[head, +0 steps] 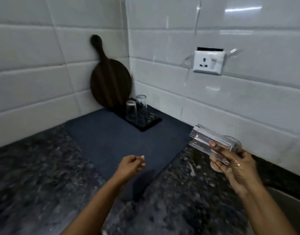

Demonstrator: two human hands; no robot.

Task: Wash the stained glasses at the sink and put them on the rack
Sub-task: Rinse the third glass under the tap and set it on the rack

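1. Above the desk [35,175], a clear glass [208,141] is held tilted in the right hand [237,167]; the left hand [131,164] is loosely curled, empty.
2. Two glasses [136,109] are already stood on the rack [146,123].
3. Risk: a wet glass may slip, or strike those racked glasses.

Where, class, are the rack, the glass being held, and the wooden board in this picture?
rack [150,125]: head view, front edge of its black tray.
held glass [203,141]: head view, clear side wall, gripped by the right hand [237,168].
wooden board [110,82]: head view, middle of its round face.
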